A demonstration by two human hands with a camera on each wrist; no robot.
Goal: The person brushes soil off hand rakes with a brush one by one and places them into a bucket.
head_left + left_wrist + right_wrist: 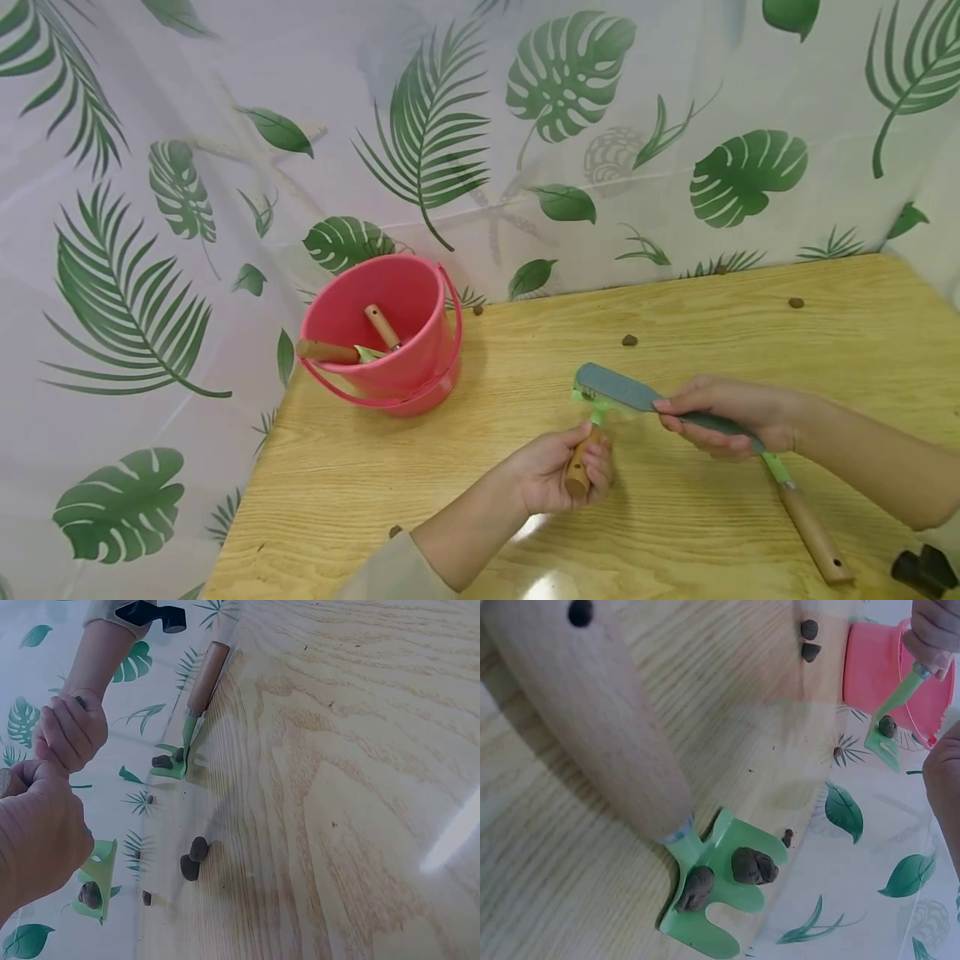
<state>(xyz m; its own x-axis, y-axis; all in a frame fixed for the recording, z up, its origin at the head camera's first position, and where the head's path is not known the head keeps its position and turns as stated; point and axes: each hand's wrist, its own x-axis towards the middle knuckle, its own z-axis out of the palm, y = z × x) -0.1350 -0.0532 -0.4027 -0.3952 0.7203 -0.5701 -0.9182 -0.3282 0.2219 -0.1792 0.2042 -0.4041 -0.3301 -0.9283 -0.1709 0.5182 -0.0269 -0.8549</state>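
My left hand (558, 471) grips the wooden handle of a small green garden fork (109, 874), head raised. A dark brown lump (90, 895) clings to that head. My right hand (723, 417) holds a long, flat grey-blue tool (618, 387) with a rounded tip, its thumb along the top. The tool's tip overlaps the fork head in the head view. On the table beneath my right forearm lies a second green fork (813, 529); in the right wrist view, two dark lumps (754, 866) sit on its tines, its wooden handle (592, 720) closest to the camera.
A pink bucket (375, 375) stands at the table's left back corner, with wooden-handled tools (384, 327) inside. Several small dark lumps (630, 340) are scattered over the wooden table (525, 350). A leaf-patterned sheet (465, 108) hangs behind and at the left.
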